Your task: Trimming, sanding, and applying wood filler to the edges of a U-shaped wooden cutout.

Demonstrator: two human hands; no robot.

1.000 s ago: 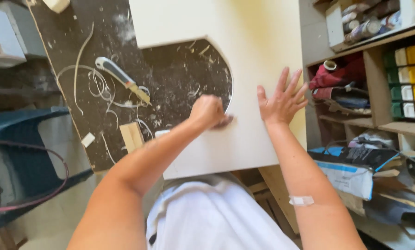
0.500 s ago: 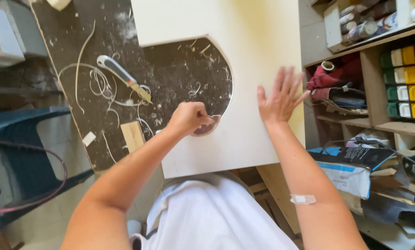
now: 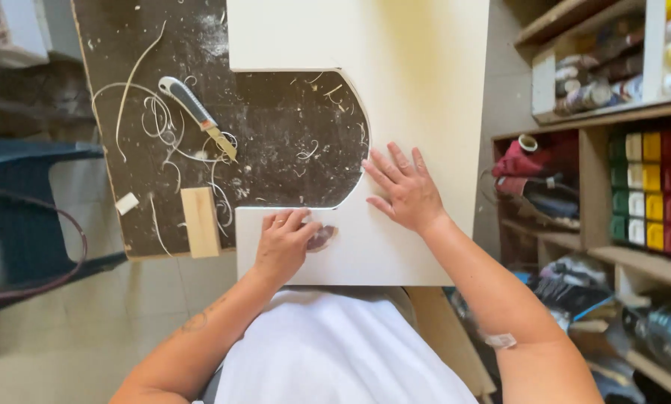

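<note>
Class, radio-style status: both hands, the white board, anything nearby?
Left hand presses a small sanding pad on the white board. Right hand flat on it. Utility knife, wood block nearby.

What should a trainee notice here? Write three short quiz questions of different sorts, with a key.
1. True or false: the right hand lies flat on the white board.
2. What lies among the shavings on the dark worktable? A hammer, B utility knife, C scissors.
3. Fill in: the left hand presses a small brown piece on the board, just below the cut-out's ____ (straight or curved) corner.
Key: 1 true; 2 B; 3 curved.
</note>
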